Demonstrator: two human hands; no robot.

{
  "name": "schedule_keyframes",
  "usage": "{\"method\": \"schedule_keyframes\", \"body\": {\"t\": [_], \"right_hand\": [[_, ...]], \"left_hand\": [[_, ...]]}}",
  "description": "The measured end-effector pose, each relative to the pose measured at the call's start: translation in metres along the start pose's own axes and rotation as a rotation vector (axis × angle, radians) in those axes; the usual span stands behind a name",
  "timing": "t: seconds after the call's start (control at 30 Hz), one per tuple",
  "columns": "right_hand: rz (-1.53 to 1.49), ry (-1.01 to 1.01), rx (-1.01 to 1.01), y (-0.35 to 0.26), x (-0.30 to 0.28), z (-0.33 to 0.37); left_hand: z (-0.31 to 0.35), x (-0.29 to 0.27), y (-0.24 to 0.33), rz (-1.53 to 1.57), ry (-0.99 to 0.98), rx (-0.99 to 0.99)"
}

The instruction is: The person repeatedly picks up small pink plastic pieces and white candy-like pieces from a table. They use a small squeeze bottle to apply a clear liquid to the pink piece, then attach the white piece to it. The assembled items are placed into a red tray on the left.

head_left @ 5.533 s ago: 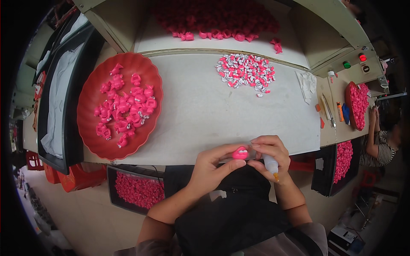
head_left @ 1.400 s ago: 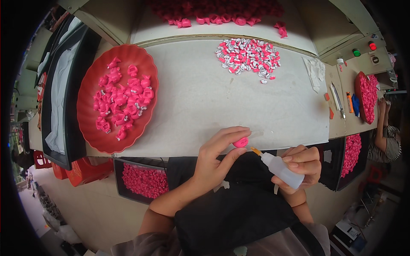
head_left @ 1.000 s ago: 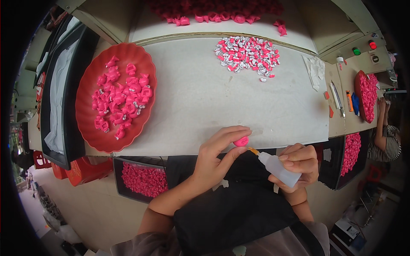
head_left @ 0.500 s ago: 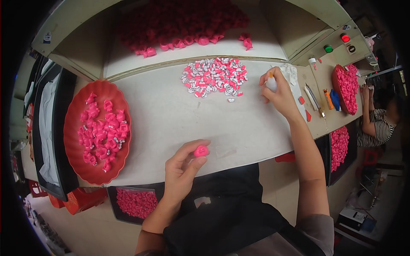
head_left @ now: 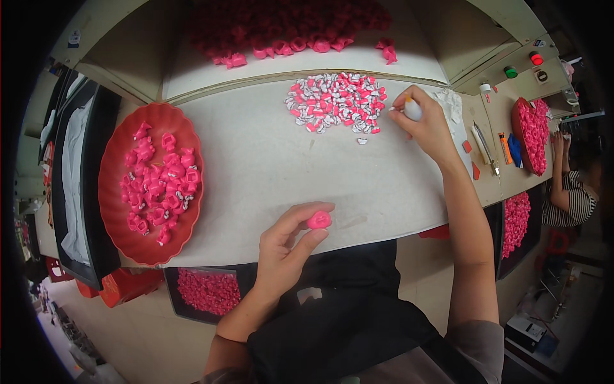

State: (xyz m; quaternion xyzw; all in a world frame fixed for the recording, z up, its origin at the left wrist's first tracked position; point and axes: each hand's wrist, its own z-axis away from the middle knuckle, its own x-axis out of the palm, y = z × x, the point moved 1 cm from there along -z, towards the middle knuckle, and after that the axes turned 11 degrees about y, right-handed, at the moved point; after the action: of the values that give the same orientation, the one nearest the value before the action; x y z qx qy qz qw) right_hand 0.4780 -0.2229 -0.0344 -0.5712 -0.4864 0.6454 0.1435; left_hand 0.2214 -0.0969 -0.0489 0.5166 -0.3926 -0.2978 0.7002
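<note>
My left hand (head_left: pixel 286 246) pinches a small hollow pink plastic piece (head_left: pixel 319 220) between thumb and fingers, above the near part of the white work surface (head_left: pixel 268 160). My right hand (head_left: pixel 425 128), off the right edge of a pile of small pink and white parts (head_left: pixel 336 102), is closed around a small white bottle (head_left: pixel 413 110) with an orange-yellow tip. A small whitish bit (head_left: pixel 392 109) shows at its fingertips, too small to name. One loose white part (head_left: pixel 362 141) lies just in front of the pile.
A red scalloped tray (head_left: pixel 109 198) of pink pieces stands left. Many pink pieces (head_left: pixel 281 32) fill the shelf behind. Right are tweezers (head_left: pixel 494 168), an orange tube (head_left: pixel 504 148) and another red tray (head_left: pixel 519 131). A co-worker in a striped shirt (head_left: pixel 569 203) sits far right.
The view has shifted, so the scene sits slightly right and higher. My right hand has come nearer the pile, and a whitish bit now shows at its fingertips. My left hand keeps its pinch.
</note>
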Motion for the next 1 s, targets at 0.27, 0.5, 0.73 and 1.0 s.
{"method": "schedule_keyframes", "body": {"t": [0.27, 0.5, 0.73, 1.0], "right_hand": [[-0.626, -0.091, 0.118, -0.041, 0.01, 0.102], [-0.678, -0.169, -0.145, -0.051, 0.027, 0.134], [-0.713, -0.159, 0.12, -0.045, 0.036, 0.132], [-0.114, -0.071, -0.44, -0.056, 0.031, 0.128]], "left_hand": [[0.012, -0.003, -0.002, 0.145, -0.038, -0.093], [0.019, 0.0, -0.003, 0.054, -0.058, 0.072], [0.017, 0.007, 0.0, 0.343, -0.084, -0.113], [0.014, 0.005, -0.008, 0.286, -0.062, -0.155]]}}
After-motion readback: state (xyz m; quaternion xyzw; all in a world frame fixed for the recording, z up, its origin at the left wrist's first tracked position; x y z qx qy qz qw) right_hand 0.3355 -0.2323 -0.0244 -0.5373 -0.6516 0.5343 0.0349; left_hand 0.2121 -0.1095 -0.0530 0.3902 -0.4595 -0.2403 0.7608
